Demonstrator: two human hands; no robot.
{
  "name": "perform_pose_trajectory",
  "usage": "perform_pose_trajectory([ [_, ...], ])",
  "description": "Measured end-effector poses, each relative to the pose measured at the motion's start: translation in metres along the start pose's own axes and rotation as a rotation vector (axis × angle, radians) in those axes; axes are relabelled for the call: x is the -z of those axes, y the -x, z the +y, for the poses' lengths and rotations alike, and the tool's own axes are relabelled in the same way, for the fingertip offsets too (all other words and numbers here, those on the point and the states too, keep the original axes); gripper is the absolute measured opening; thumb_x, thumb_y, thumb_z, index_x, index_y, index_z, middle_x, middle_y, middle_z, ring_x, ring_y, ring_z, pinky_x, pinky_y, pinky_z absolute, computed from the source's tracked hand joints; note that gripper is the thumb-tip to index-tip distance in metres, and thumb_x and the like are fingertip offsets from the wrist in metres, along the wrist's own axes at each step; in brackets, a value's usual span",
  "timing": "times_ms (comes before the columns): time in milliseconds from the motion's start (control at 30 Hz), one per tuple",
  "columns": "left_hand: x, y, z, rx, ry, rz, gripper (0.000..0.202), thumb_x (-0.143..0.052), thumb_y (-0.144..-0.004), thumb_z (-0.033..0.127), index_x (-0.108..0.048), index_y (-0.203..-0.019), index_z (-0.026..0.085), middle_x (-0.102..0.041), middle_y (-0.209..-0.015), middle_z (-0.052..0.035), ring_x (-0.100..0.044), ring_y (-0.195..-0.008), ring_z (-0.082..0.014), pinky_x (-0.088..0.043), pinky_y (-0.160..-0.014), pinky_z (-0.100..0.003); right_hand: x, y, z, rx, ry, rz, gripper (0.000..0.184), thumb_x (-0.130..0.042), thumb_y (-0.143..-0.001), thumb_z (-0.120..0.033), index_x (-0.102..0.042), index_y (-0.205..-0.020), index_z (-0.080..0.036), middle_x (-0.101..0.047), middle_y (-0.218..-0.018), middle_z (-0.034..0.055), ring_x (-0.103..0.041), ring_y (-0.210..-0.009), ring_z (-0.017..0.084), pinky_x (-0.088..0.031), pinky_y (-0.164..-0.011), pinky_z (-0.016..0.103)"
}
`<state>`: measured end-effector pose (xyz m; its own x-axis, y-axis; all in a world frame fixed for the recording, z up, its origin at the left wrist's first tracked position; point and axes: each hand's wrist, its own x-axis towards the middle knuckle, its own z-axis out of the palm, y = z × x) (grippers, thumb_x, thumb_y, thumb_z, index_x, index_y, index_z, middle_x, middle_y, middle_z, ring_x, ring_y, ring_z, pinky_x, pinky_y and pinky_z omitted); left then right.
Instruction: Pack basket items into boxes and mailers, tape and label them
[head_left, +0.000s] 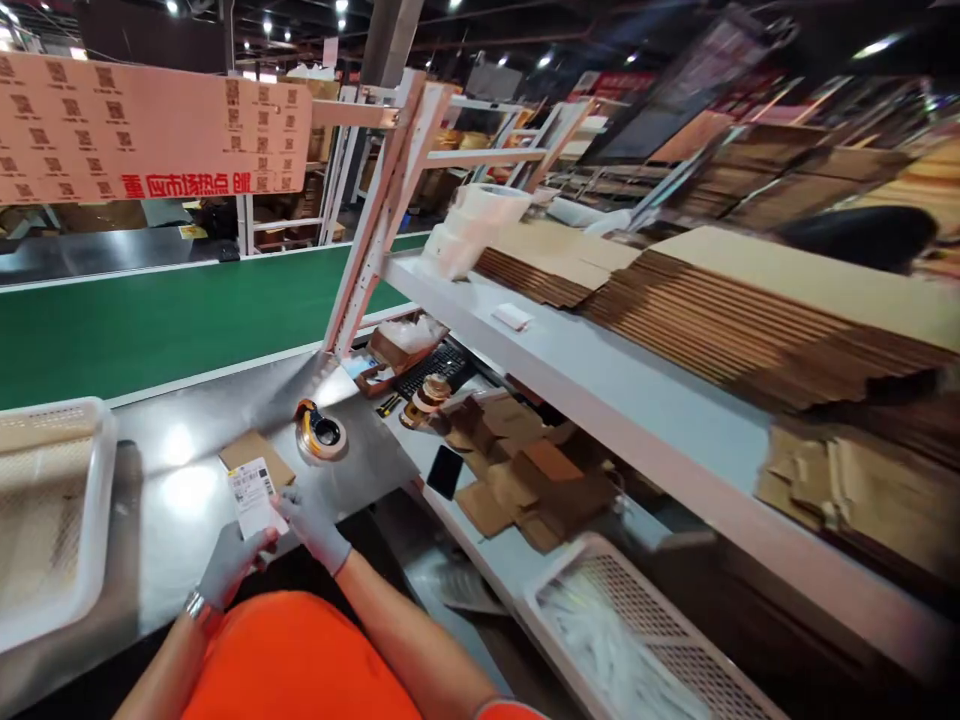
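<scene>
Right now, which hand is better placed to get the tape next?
Probably the right hand: it is closer to the tape, while the left hand sits farther off. Both hold the white label, though.

Across the way I can make out red Chinese characters along the bottom of a pink board (172, 130), among them "市场热点"; the last one on the right is partly covered by the codes. Rows of black QR codes fill the board's two ends, their captions too small to read. The white label (253, 492) carries black print and a dark square code, too fine for me to read. Far back, a red banner (621, 82) is too blurred to read.
</scene>
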<state>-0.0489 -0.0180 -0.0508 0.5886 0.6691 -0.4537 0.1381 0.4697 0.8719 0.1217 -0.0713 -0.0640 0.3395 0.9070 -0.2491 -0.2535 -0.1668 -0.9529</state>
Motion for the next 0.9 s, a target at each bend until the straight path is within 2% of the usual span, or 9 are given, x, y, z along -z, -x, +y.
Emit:
perform_pose_trajectory([
  [67, -0.024, -0.003, -0.008, -0.012, 0.003, 0.088, 0.056, -0.095, -0.061, 0.056, -0.080, -0.096, 0.015, -0.080, -0.083, -0.0096, -0.073, -0.069, -0.0220, -0.052, -0.051, -0.028, 0.012, 0.013, 0.001, -0.055, -0.056, -0.054, 0.056, -0.081, -0.077, -0.073, -0.063, -0.065, -0.022, -0.057, -0.061, -0.0034, -0.051, -0.061, 0.015, -0.044, -0.064, 0.031],
  [200, -0.065, -0.003, -0.024, -0.010, 0.116, 0.246, 0.057, -0.095, -0.062, 0.054, -0.080, -0.101, 0.016, -0.085, -0.091, -0.0104, -0.077, -0.073, -0.0236, -0.057, -0.053, -0.029, 0.044, 0.042, -0.003, -0.157, -0.198, -0.142, 0.055, -0.080, -0.081, -0.074, -0.073, -0.077, -0.020, -0.069, -0.070, 0.0001, -0.067, -0.070, 0.019, -0.056, -0.078, 0.035],
  [267, -0.081, 0.001, -0.029, 0.010, 0.157, 0.273, 0.056, -0.096, -0.062, 0.054, -0.079, -0.101, 0.017, -0.086, -0.094, -0.0104, -0.079, -0.075, -0.0243, -0.059, -0.056, -0.030, 0.062, 0.056, -0.004, -0.171, -0.257, -0.152, 0.051, -0.085, -0.078, -0.071, -0.075, -0.080, -0.021, -0.073, -0.077, 0.0015, -0.071, -0.076, 0.019, -0.058, -0.083, 0.035],
  [400, -0.111, 0.012, -0.034, 0.039, 0.201, 0.312, 0.057, -0.096, -0.059, 0.055, -0.078, -0.098, 0.017, -0.085, -0.086, -0.0094, -0.078, -0.071, -0.0244, -0.059, -0.057, -0.032, 0.091, 0.075, -0.003, -0.202, -0.321, -0.160, 0.048, -0.094, -0.072, -0.065, -0.077, -0.079, -0.020, -0.076, -0.080, 0.0028, -0.072, -0.079, 0.019, -0.058, -0.087, 0.035],
  [633, -0.155, 0.017, -0.039, 0.051, 0.202, 0.277, 0.050, -0.093, -0.063, 0.053, -0.078, -0.096, 0.019, -0.084, -0.084, -0.0070, -0.076, -0.070, -0.0221, -0.058, -0.058, -0.030, 0.129, 0.089, -0.005, -0.218, -0.301, -0.151, 0.051, -0.096, -0.069, -0.064, -0.080, -0.080, -0.017, -0.075, -0.078, 0.0015, -0.071, -0.076, 0.017, -0.059, -0.089, 0.036],
  [900, -0.183, 0.013, -0.042, 0.060, 0.186, 0.232, 0.043, -0.090, -0.068, 0.049, -0.078, -0.097, 0.020, -0.082, -0.085, -0.0062, -0.074, -0.072, -0.0209, -0.056, -0.058, -0.029, 0.158, 0.102, -0.011, -0.166, -0.325, -0.145, 0.045, -0.095, -0.073, -0.062, -0.082, -0.077, -0.018, -0.076, -0.076, 0.0038, -0.071, -0.077, 0.020, -0.061, -0.084, 0.037],
])
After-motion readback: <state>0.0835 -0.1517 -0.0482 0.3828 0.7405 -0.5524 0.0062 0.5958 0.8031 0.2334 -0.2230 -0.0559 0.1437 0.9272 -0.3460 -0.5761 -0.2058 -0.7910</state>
